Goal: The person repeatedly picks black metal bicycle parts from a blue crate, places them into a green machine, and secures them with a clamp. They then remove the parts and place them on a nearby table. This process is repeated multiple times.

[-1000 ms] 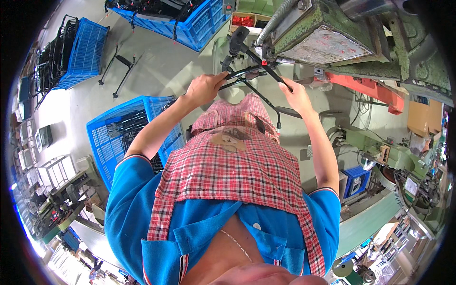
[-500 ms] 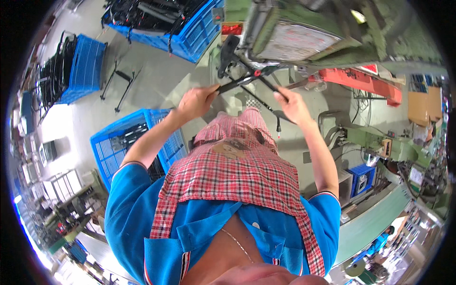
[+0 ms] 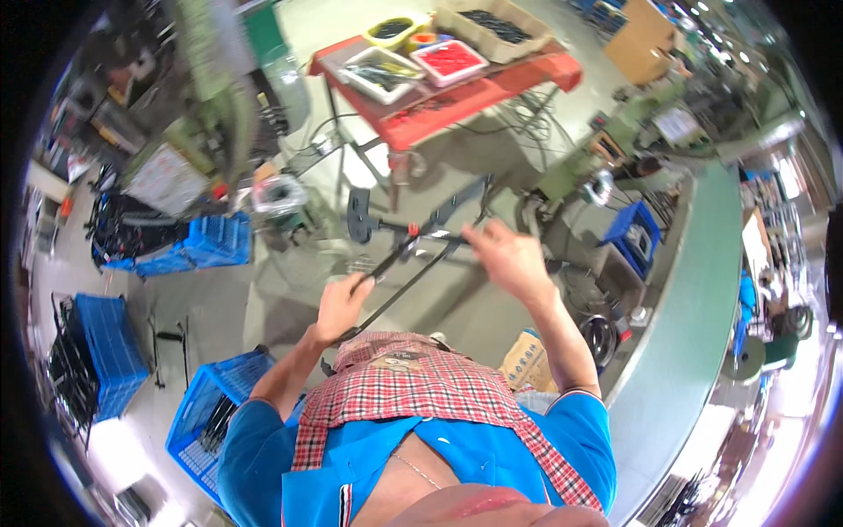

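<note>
A black frame of crossed metal bars (image 3: 384, 266) is held up in front of my apron, with a red round part at its crossing. One end carries a dark flat pad (image 3: 358, 216), and another bar widens into a slotted dark piece (image 3: 458, 201). My left hand (image 3: 341, 309) is closed round the lower left bar. Over on the right, my right hand (image 3: 511, 262) has its fingers closed at a bar end, slightly blurred. A long thin bar of the frame slants down behind my left hand.
Ahead stands a red table (image 3: 413, 130) bearing a tray of red parts (image 3: 450, 61), a white tray (image 3: 380, 74) and a beige bin (image 3: 492, 48). Blue crates (image 3: 198, 420) stand at left. A green-topped bench (image 3: 672, 307) runs along the right. A paper sack (image 3: 529, 362) lies beside me.
My view has turned to the right, away from the green machine, and the red table is now ahead. The black frame has come along in both hands and is tilted differently.
</note>
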A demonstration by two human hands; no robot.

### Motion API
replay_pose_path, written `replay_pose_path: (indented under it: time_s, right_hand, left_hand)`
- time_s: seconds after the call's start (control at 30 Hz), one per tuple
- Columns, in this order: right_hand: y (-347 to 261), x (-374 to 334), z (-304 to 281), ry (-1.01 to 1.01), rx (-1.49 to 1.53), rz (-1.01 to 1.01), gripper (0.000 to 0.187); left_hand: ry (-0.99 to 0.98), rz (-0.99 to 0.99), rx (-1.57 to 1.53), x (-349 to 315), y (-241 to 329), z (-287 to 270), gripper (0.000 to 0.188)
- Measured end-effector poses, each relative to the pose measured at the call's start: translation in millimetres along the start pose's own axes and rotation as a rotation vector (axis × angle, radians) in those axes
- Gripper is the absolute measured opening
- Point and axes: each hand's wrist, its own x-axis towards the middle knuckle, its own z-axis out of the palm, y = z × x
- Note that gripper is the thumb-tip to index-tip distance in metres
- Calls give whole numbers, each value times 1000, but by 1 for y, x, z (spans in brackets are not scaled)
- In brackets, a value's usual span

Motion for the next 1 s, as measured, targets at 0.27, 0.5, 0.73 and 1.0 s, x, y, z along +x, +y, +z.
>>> replay_pose_path:
  time_s: [0.27, 0.5, 0.73, 1.0]
  right_hand:
    - [175, -139, -66, 1146, -84, 348, 84]
    - [324, -128, -73, 546, 1104, 348, 108]
    - [372, -75, -41, 817, 243, 459, 28]
    - [474, -22, 38, 538, 57, 413, 24]
  left_hand:
    - [-130, 43, -1007, 115, 137, 95, 34]
    - [-416, -125, -1341, 215, 116, 227, 46]
    - [-624, -169, -267, 321, 66, 387, 40]
    - [-751, 1028, -75, 419, 322, 334, 42]
